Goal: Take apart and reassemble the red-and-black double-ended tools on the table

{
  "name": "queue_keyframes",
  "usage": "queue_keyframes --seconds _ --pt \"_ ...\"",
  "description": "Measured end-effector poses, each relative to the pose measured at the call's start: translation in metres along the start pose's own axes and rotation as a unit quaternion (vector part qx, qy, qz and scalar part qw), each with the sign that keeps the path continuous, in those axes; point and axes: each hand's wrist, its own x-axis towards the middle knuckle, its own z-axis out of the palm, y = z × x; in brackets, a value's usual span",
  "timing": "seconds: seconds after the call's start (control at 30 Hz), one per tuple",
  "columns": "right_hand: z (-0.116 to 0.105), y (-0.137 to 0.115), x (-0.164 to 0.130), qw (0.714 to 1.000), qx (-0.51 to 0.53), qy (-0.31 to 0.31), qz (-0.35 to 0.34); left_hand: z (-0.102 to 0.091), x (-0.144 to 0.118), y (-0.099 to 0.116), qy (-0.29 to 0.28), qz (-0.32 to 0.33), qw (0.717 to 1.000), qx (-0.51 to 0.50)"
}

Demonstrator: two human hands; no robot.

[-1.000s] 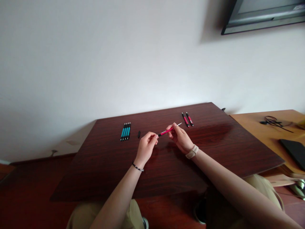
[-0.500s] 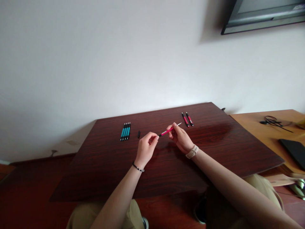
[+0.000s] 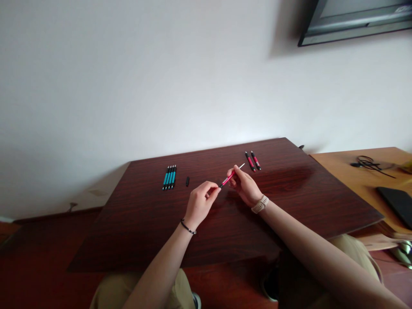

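Above the dark table, a pink pen (image 3: 228, 178) is held between both hands, slanting up to the right. My left hand (image 3: 201, 201) pinches its black lower end. The fingers of my right hand (image 3: 243, 185) close around the pink barrel's upper part, and a thin pale refill tip (image 3: 242, 165) sticks out past them. A short black pen piece (image 3: 187, 181) lies on the table left of the hands. Two more pink pens, one of them the right-hand pink pen (image 3: 256, 160), lie beyond my right hand. Several blue pens (image 3: 169, 177) lie side by side further left.
The dark wooden table (image 3: 144, 231) stands against a white wall (image 3: 161, 77). To the right is a lighter wooden desk (image 3: 344, 165) with a black cable (image 3: 370, 164) and a flat black device (image 3: 397, 204). A screen (image 3: 360, 21) hangs at upper right.
My left hand has shifted slightly right, toward my right hand, and the pen is now angled more steeply. My right hand has hardly moved.
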Motion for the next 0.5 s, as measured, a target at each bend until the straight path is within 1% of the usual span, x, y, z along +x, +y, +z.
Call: queue_keyframes --seconds 0.1,0.3,0.43,0.5 --pt "0.0007 -0.0010 0.0001 1.000 -0.004 -0.010 0.008 0.0008 -0.0012 0.0012 -0.018 0.001 1.000 -0.015" --pt "-0.0001 0.0018 -0.0003 0.999 0.002 -0.040 0.013 0.0003 -0.0028 -0.0046 -0.003 -0.004 1.000 -0.020" --pt "-0.0001 0.0068 -0.0007 0.997 -0.002 -0.058 0.040 0.0001 -0.0051 -0.0051 -0.010 0.002 1.000 -0.008" --pt "-0.0002 0.0080 -0.0001 0.997 0.000 -0.056 0.044 0.0005 -0.0055 -0.0046 -0.011 0.003 1.000 0.000"
